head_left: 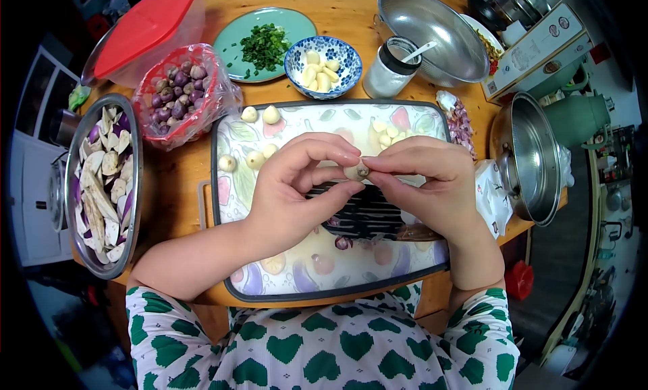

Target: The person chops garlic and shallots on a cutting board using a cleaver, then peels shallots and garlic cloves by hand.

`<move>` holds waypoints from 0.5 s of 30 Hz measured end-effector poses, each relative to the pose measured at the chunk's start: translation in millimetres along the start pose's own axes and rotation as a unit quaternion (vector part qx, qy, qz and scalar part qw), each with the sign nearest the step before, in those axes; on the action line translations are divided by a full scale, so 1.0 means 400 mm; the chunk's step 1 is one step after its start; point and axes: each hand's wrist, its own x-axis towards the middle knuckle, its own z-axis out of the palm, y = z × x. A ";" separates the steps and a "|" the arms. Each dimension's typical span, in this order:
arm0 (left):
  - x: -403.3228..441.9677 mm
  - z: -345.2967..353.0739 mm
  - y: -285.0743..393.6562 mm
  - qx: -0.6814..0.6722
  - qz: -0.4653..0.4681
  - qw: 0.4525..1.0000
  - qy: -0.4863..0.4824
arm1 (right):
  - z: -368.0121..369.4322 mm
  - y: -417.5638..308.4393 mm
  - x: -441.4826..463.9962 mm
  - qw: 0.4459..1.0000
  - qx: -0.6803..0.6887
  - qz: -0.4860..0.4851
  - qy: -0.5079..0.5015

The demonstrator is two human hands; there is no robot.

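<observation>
Above the cutting board [304, 275], a small pale garlic bulb [356, 172] is pinched between thumb and fingers of my left hand [290, 184]. The thumb and forefinger of my right hand [428, 180] close on the same bulb from the other side. Under both hands lies a dark-bladed knife [368, 218], partly hidden, with a scrap of purple skin [343, 243] at its edge. Several peeled round garlic bulbs [255, 160] sit on the board's left side. Cut pale garlic pieces [399, 135] lie at its back right, partly behind my right hand.
Around the board stand a steel bowl of cut eggplant [135, 187], a red basket of purple bulbs [150, 113], a green plate of chopped scallions [229, 39], a patterned bowl of garlic [356, 79], a jar with a spoon [385, 79], a colander [439, 32] and a steel pot [523, 160].
</observation>
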 end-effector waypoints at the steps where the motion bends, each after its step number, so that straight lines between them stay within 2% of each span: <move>1: -0.003 0.003 0.004 0.022 0.002 1.000 0.010 | 0.001 0.000 0.000 1.000 -0.014 -0.016 0.001; 5: -0.008 0.002 0.003 0.062 -0.006 0.997 0.042 | 0.013 -0.002 -0.003 0.996 -0.062 -0.056 0.014; 12: -0.014 0.011 -0.002 0.046 -0.030 0.998 0.040 | 0.027 -0.011 -0.005 0.991 -0.094 -0.086 0.046; 15: -0.014 0.018 -0.002 0.003 -0.039 0.999 0.034 | 0.021 -0.001 -0.011 0.998 -0.054 -0.015 0.040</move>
